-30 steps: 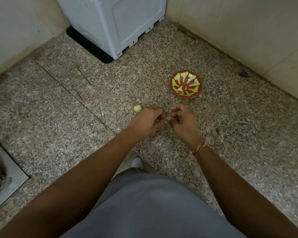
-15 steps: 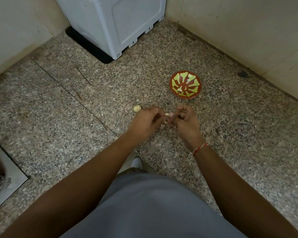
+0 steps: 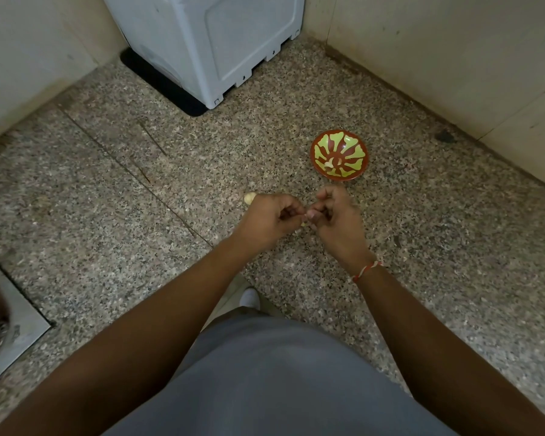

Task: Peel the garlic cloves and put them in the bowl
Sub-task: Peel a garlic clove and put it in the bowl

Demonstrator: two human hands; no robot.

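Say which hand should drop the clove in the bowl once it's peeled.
Right, probably. The right hand is nearer the bowl, which sits just ahead of it; the left hand would have to cross over. Both pinch the clove now.

Speckled stone floor (image 3: 422, 278) with red-green bowl (image 3: 318, 162), loose garlic clove (image 3: 249, 198), pale appliance (image 3: 202, 42).

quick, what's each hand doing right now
Left hand: fingers curled, pinching the garlic clove held between both hands.
Right hand: fingers curled, pinching the same clove, which is mostly hidden.
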